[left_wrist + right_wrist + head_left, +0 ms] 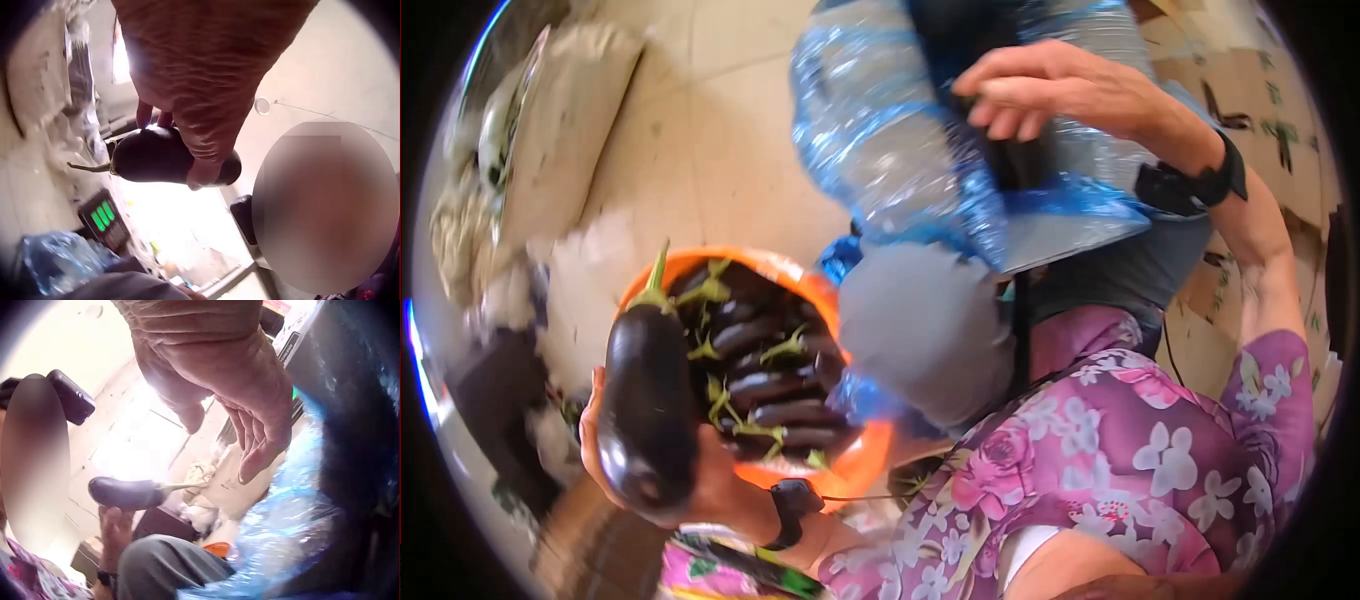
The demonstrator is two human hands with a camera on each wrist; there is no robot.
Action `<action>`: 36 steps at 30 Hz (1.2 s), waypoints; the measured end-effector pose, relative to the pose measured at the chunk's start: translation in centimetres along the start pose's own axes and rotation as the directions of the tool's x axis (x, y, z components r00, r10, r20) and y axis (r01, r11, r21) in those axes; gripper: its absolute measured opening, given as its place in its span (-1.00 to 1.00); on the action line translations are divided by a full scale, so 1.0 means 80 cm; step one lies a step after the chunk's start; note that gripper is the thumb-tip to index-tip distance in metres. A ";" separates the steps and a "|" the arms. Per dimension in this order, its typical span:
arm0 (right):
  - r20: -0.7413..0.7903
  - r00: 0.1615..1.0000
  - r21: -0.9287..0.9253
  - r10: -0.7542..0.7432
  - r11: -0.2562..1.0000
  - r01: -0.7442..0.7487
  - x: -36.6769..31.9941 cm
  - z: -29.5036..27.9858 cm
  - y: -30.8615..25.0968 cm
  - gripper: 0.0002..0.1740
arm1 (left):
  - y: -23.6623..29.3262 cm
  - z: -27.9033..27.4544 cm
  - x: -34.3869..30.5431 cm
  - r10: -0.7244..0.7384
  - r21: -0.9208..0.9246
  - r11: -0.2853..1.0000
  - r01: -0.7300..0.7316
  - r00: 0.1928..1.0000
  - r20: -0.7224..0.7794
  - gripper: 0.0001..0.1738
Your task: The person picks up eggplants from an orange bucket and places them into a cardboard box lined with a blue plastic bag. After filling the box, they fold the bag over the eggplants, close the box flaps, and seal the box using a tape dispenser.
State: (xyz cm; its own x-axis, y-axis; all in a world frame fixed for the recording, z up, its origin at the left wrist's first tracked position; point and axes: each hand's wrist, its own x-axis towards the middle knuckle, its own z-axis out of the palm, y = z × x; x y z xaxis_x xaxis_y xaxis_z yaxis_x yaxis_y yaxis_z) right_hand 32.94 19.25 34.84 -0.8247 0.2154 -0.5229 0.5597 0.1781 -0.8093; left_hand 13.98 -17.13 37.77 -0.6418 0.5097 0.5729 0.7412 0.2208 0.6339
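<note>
Head view downward from above; close wrist views outward along left hand [200, 112] and right hand [231, 387], same eggplant [153, 156] in both.

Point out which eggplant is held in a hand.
The eggplant gripped by the left hand, its green stem toward the top of the head view; the other eggplants lying in the orange tub are not held.

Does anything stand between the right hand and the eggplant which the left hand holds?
Nothing visible blocks the straight path between right hand and eggplant. In the head view, the blue plastic lies between them, but it seems lower.
</note>
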 end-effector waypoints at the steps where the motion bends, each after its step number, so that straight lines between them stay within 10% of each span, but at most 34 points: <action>1: 0.042 0.997 0.096 -0.060 0.994 0.056 0.000 -0.002 -0.010 -0.44 | 0.028 0.038 0.011 0.057 -0.098 0.994 -0.058 0.998 -0.007 -0.30; 4: 0.123 0.992 0.617 -0.034 0.786 -0.050 -0.005 0.012 -0.052 -0.32 | 0.077 0.130 0.061 0.306 -0.268 0.931 -0.250 0.932 0.196 -0.33; 6: 0.109 0.992 0.639 -0.055 0.769 -0.028 0.009 0.017 -0.047 -0.46 | 0.086 0.170 0.086 0.575 -0.417 0.817 -0.399 0.622 0.531 -0.30; 8: 0.087 0.996 0.577 -0.020 0.816 -0.034 0.009 0.008 -0.013 -0.50 | 0.074 0.208 0.068 0.581 -0.475 0.805 -0.356 0.639 0.505 -0.23; 14: -0.135 0.917 0.329 0.376 0.890 -0.316 0.018 -0.005 0.105 -0.37 | -0.014 0.105 0.019 -0.409 -0.161 0.816 0.555 0.751 0.518 -0.51; 19: -0.179 0.853 0.141 0.490 0.871 -0.471 0.066 -0.015 0.137 -0.35 | -0.131 0.030 -0.065 -0.622 0.026 0.747 0.664 0.684 0.382 -0.58; 24: -0.307 0.772 -0.193 0.557 0.758 -0.623 0.105 0.003 0.159 -0.29 | -0.196 -0.029 -0.174 -0.882 0.049 0.455 0.889 0.443 0.164 -0.58; 26: -0.416 0.872 -0.274 0.257 0.879 -0.389 0.111 0.020 0.199 -0.45 | -0.214 -0.051 -0.219 -0.935 -0.050 0.332 0.942 0.336 0.113 -0.56; 28: -0.578 0.711 -0.500 0.399 0.516 -0.696 0.133 0.040 0.233 -0.52 | -0.245 -0.074 -0.268 -0.969 0.001 0.246 0.969 0.246 0.024 -0.55; 32: -0.016 0.980 -0.936 0.200 0.343 -0.085 0.084 0.007 0.197 -0.51 | -0.256 -0.082 -0.319 -0.991 -0.081 0.119 0.990 0.113 -0.067 -0.47; 33: 0.353 0.817 -0.936 -0.455 -0.157 0.316 0.098 -0.013 0.364 -0.50 | -0.257 -0.084 -0.324 -0.989 -0.070 0.134 0.988 0.129 -0.077 -0.47; 34: 0.142 0.989 -0.893 -0.040 0.427 0.146 0.089 0.002 0.304 -0.39 | -0.270 -0.086 -0.339 -0.966 0.061 0.193 0.979 0.201 -0.163 -0.45; 35: -0.012 0.941 -0.878 0.338 0.446 -0.171 0.096 0.017 0.250 -0.29 | -0.300 -0.096 -0.366 -0.858 0.468 0.310 0.828 0.456 -0.237 -0.41; 36: -0.152 0.930 -0.821 0.336 0.480 -0.307 0.099 0.022 0.254 -0.23 | -0.282 -0.081 -0.345 -0.864 0.392 0.216 0.894 0.362 -0.350 -0.36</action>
State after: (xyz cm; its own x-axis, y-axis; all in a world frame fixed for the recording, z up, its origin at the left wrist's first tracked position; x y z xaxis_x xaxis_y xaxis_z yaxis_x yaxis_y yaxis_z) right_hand 37.64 22.86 13.76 -0.5665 0.4055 -0.7174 0.5891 0.8080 -0.0084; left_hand 13.68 -41.58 11.05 -0.9416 -0.2970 -0.1586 -0.3366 0.8298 0.4452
